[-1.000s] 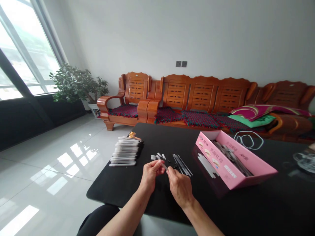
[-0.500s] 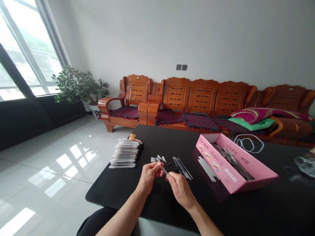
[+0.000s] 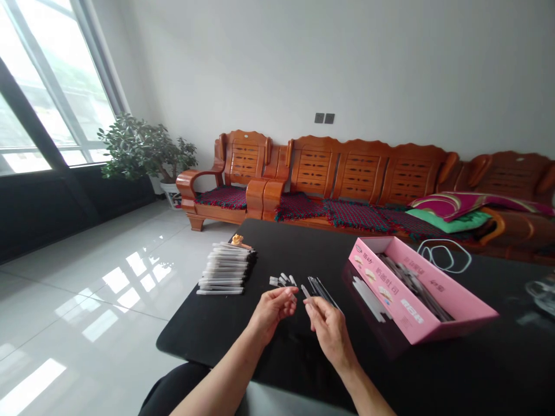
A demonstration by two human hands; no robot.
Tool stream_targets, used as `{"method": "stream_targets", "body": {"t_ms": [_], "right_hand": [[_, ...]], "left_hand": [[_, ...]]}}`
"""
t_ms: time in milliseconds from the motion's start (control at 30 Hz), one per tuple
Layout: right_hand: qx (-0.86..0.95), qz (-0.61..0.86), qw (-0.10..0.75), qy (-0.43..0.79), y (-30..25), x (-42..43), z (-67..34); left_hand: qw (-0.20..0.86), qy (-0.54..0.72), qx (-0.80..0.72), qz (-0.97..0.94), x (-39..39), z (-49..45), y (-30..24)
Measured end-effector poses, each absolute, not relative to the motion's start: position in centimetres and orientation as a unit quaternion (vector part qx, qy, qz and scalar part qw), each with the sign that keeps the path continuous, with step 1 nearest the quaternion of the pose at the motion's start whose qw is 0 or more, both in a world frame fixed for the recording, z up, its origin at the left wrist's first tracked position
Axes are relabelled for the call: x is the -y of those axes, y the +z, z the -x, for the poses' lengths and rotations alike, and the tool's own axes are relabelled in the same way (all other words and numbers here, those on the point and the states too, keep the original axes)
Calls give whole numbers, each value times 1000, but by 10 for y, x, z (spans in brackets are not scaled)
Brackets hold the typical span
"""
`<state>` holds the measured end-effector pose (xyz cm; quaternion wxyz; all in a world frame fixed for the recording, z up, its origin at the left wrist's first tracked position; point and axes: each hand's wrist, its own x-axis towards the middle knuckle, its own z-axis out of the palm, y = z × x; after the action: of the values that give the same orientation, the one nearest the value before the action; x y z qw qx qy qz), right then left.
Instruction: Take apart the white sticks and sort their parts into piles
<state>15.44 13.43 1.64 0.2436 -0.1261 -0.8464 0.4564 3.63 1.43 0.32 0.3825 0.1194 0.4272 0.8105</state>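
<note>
Over the near part of the black table (image 3: 243, 341), my left hand (image 3: 274, 309) has its fingers curled together, and what is in them, if anything, is too small to make out. My right hand (image 3: 328, 326) pinches a thin white pen piece (image 3: 305, 290) that points up and left. The two hands are a short gap apart. Just beyond them lie a few small white caps (image 3: 281, 280) and a bundle of thin dark refills (image 3: 321, 288). A stack of finished white pens (image 3: 225, 270) sits to the left.
A pink box (image 3: 416, 289) holding dark pen parts stands at the right, with clear tubes (image 3: 368, 292) beside it. A white cord loop (image 3: 444, 254) lies behind it. A small orange figure (image 3: 236, 238) sits past the pen stack. Wooden sofas line the far wall.
My hands were joined on the pen piece. They have drawn apart, and the right hand keeps the white piece. The view has shifted slightly left.
</note>
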Motion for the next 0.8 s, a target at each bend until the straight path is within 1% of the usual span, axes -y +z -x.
{"method": "stream_targets", "body": {"t_ms": [167, 267, 333, 433, 467, 533, 633, 800], "right_hand": [[845, 124, 239, 462, 16, -129, -154], [859, 149, 240, 428, 18, -138, -155], [881, 195, 246, 355, 18, -157, -156], [905, 301, 245, 173, 9, -198, -161], [911, 324, 229, 117, 4, -213, -162], [910, 355, 211, 42, -9, -238, -165], [907, 361, 217, -30, -28, -262, -167], [899, 340, 260, -88, -36, -271, -164]], "left_hand": [[376, 797, -454, -128, -24, -51, -3], [343, 801, -475, -122, -19, -45, -2], [317, 803, -491, -119, -16, -38, -1], [295, 803, -505, -115, -12, -31, -1], [294, 802, -508, -114, -11, -29, -1], [293, 799, -514, -112, -11, -27, -3], [292, 795, -522, -102, -11, -26, -7], [303, 789, -527, -85, -9, -22, -11]]}}
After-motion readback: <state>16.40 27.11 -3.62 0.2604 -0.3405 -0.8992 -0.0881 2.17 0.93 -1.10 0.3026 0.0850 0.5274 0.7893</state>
